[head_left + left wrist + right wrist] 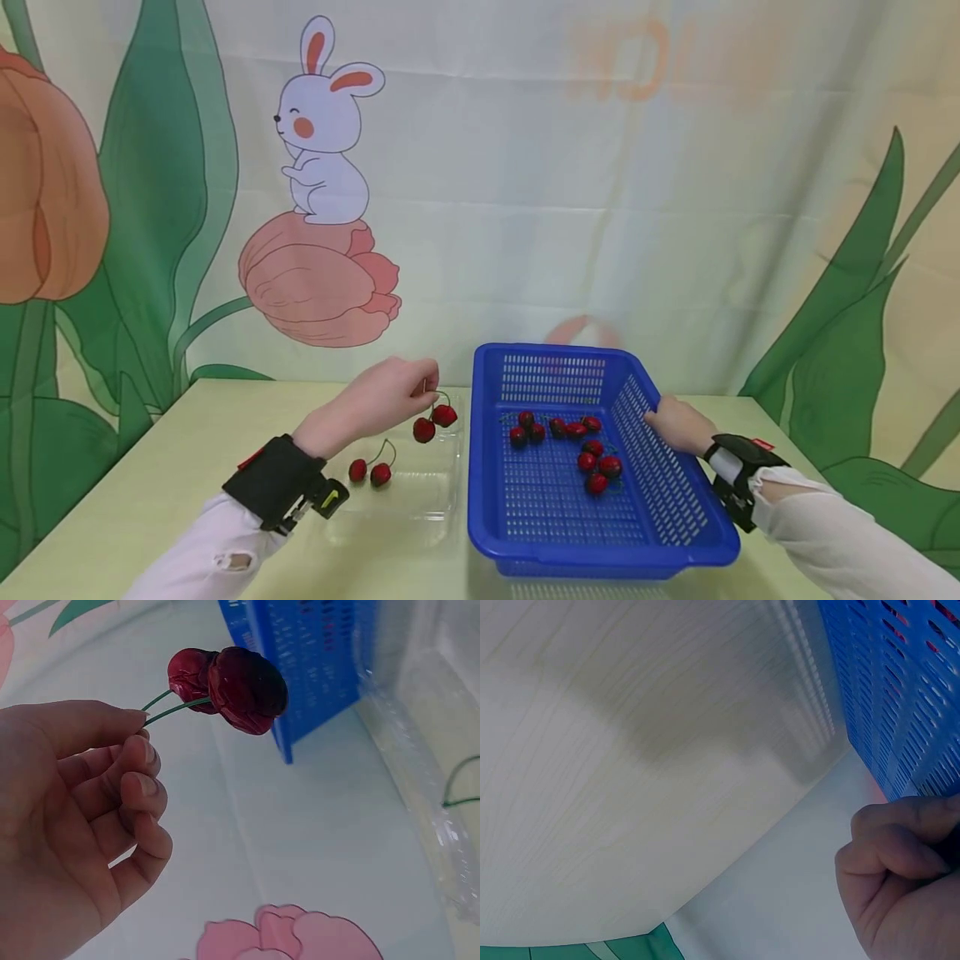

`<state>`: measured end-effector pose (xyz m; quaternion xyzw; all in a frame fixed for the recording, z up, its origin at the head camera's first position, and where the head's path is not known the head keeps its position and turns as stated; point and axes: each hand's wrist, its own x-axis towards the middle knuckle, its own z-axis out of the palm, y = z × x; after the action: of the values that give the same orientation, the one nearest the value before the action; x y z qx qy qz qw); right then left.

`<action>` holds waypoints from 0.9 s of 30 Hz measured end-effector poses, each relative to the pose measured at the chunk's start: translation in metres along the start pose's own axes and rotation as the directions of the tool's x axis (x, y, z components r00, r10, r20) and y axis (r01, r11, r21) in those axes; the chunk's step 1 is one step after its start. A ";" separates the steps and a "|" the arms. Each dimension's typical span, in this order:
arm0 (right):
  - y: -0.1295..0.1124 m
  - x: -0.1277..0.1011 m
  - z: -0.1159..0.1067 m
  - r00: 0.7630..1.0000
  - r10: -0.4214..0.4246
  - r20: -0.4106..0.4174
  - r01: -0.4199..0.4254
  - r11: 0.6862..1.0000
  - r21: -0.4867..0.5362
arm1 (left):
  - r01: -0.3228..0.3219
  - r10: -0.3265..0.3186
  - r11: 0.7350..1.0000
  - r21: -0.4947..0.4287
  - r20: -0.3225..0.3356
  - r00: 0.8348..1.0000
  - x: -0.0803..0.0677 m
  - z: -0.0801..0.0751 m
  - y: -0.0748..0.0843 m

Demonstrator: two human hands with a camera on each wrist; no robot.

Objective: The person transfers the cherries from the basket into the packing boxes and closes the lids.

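Note:
My left hand (390, 392) pinches the green stems of a pair of dark red cherries (424, 429) between thumb and forefinger. In the left wrist view the same cherries (247, 690) stick out beyond the fingertips of the left hand (82, 795). Below that hand, a clear plastic tray (427, 500) holds another cherry pair (380, 475) joined by its stems. With curled fingers my right hand (682, 425) grips the right rim of a blue plastic basket (487, 492). Several cherries (596, 483) lie on the basket's slotted floor. The right wrist view shows the right hand (900, 862) at the basket's side.
The pale table (225, 450) carries both containers, the basket standing right of the tray. Behind the table hangs a cloth backdrop (510, 208) printed with a rabbit and tulips. A black camera strap (277, 483) is round my left wrist.

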<state>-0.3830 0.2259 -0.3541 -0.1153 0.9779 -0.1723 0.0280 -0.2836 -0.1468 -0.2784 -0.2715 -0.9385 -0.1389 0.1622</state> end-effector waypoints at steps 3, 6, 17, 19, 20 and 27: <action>0.002 0.001 0.001 1.000 -0.008 -0.005 0.008 1.000 -0.010 | 0.012 -0.012 1.000 0.008 0.011 1.000 -0.008 0.002 -0.008; 0.003 0.002 0.002 1.000 -0.007 -0.004 0.006 1.000 -0.016 | 0.012 -0.012 1.000 0.008 0.019 1.000 -0.015 0.005 -0.015; 0.003 0.003 0.002 1.000 0.014 0.009 -0.014 1.000 0.012 | 0.123 -0.124 0.992 0.016 0.171 0.977 -0.033 0.018 -0.038; 0.001 0.002 0.001 1.000 0.011 0.008 -0.011 1.000 0.012 | 0.132 -0.134 0.991 0.022 0.192 0.972 -0.036 0.020 -0.043; 0.000 0.001 0.000 1.000 0.009 0.007 -0.009 1.000 0.011 | 0.133 -0.134 0.991 0.019 0.199 0.971 -0.037 0.021 -0.045; -0.002 -0.002 -0.001 1.000 0.003 0.006 -0.004 1.000 0.011 | 0.144 -0.139 0.990 0.000 0.251 0.958 -0.044 0.029 -0.057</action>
<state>-0.3809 0.2251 -0.3522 -0.1140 0.9770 -0.1772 0.0320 -0.2861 -0.2034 -0.3313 -0.2204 -0.9671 -0.1231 0.0298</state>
